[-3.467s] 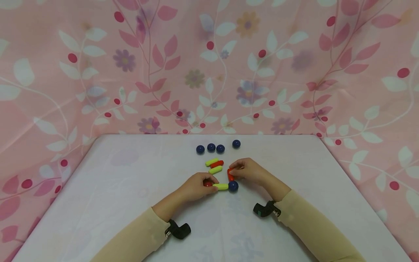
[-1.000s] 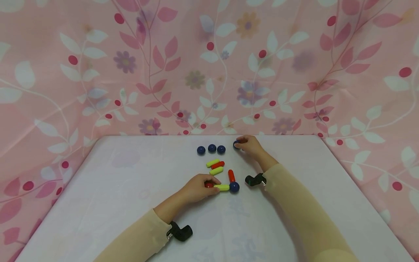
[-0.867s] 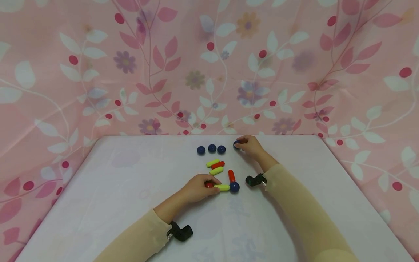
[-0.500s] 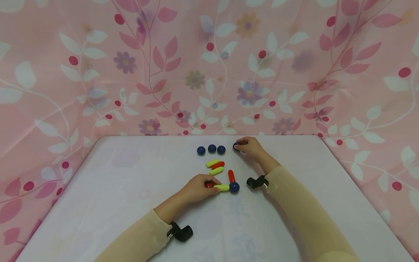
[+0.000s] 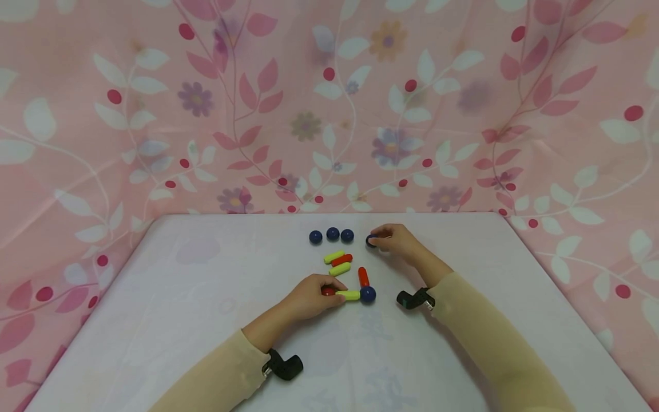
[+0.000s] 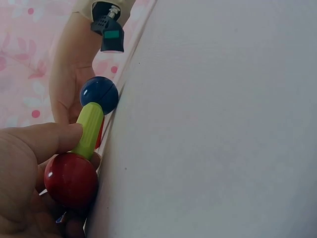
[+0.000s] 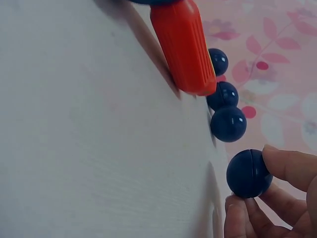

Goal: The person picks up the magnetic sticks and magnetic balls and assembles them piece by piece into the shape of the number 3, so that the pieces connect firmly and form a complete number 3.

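Observation:
My left hand (image 5: 311, 296) pinches a yellow-green rod (image 6: 89, 130) near its red ball (image 6: 72, 180). The rod's other end joins a dark blue ball (image 5: 368, 294), from which a red rod (image 5: 363, 277) points toward the back of the table. Farther back, my right hand (image 5: 399, 243) holds a separate dark blue ball (image 7: 248, 173) between thumb and fingers. In the right wrist view that ball shows a seam line, and the red rod's free end faces it with a gap between them.
Three loose dark blue balls (image 5: 333, 234) sit in a row at the back of the white table (image 5: 216, 274). In front of them lie two yellow-green rods (image 5: 340, 268) and a red rod (image 5: 342, 260), close together. A pink floral cloth (image 5: 309, 114) hangs behind.
My right hand let go of the red rod, reached to the single blue ball at the back and took hold of it. Ball and hand have since come slightly forward. My left hand stays put.

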`<state>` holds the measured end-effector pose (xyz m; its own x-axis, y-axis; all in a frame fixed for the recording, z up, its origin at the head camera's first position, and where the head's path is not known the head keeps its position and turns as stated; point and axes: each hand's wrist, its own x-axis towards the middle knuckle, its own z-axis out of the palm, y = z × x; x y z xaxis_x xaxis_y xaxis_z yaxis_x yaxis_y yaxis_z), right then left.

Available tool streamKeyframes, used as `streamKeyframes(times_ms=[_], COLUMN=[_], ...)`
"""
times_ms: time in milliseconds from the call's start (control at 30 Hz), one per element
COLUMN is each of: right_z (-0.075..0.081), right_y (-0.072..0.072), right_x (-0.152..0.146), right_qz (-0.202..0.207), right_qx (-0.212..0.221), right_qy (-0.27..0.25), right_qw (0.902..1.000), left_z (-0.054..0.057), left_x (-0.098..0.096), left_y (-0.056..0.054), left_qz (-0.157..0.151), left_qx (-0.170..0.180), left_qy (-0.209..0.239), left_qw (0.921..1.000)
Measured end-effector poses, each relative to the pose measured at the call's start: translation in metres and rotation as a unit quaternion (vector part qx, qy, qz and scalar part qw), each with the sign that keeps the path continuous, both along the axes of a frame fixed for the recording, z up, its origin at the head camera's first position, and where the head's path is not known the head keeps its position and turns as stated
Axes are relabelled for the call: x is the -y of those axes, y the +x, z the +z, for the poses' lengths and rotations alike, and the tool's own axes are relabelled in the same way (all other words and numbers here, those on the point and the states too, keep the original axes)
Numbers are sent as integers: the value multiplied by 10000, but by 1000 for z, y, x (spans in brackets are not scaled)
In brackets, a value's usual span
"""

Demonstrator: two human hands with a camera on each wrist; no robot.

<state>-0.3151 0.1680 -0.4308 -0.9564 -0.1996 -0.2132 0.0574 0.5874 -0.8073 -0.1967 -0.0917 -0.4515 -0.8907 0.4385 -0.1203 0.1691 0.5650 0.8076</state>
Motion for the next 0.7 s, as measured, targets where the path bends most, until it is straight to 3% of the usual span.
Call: streamKeyframes(times_ms=[700], right_z=[-4], right_y=[23], right_x=[6], right_qz=[569], right_qx=[41], right_qy=[-261], right_qw=[9980], left_z=[-3], left_x=[1], left_y=[-1], left_qz=[-40], left_qx=[-43], left_qy=[109], left_qw=[9999])
